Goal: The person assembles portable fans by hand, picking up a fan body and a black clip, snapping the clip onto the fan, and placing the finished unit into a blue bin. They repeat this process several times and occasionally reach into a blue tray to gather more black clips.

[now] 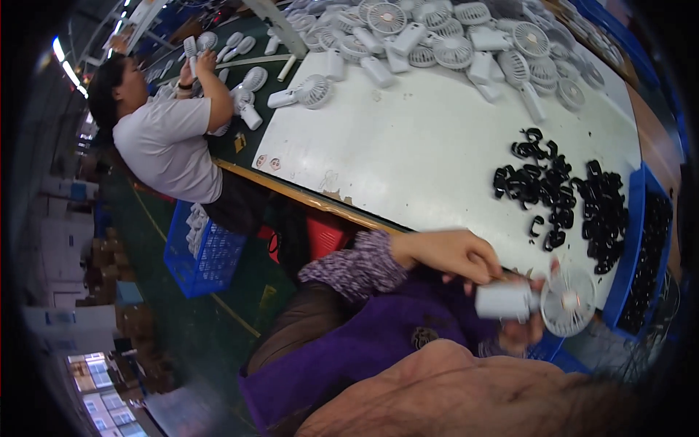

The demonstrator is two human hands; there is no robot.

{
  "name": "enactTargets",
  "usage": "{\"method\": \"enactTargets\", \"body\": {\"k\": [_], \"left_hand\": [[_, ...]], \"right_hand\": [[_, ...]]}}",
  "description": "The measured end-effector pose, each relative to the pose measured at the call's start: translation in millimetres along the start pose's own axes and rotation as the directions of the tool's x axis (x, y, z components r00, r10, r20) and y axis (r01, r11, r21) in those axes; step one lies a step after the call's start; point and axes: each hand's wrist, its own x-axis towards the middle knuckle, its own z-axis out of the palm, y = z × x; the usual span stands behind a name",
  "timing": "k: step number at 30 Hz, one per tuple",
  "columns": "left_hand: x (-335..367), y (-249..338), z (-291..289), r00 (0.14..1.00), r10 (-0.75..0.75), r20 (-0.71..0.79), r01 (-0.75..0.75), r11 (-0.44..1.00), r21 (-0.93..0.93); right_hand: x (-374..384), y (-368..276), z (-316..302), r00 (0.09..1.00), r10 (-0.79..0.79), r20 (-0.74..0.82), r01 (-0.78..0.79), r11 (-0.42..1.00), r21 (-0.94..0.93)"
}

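Note:
A white handheld fan (pixel 568 302), blurred by motion, is held sideways at the table's near right edge, its round grille to the right and its white handle to the left. My right hand (pixel 520 331) grips it from below around the neck, partly hidden by the handle. Just above the handle is my left hand (pixel 455 253), with a purple-grey knitted cuff at its wrist. Its fingers are curled and close to the handle; what they pinch, if anything, is hidden. Small black curved parts (pixel 542 178) lie in loose heaps on the table beyond the fan.
A large pile of white fans (pixel 451 51) covers the far side of the white table (pixel 364 153). At the right edge stands a blue bin (pixel 633 247) of small black parts. On the left, a co-worker (pixel 167 138) handles a fan near a blue basket (pixel 196 251).

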Motion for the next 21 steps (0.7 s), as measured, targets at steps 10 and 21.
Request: {"method": "enactTargets", "body": {"k": [10, 21], "left_hand": [[-212, 9, -318, -0.061, 0.695, -0.717, 0.869, 0.39, 0.304], [-219, 38, -273, 0.369, 0.26, -0.892, 0.901, 0.134, 0.412]], "right_hand": [[-145, 39, -268, 0.87, -0.009, -0.492, -0.427, 0.485, -0.763], [-34, 96, -284, 0.553, 0.364, -0.749, -0.72, 0.661, -0.21]]}}
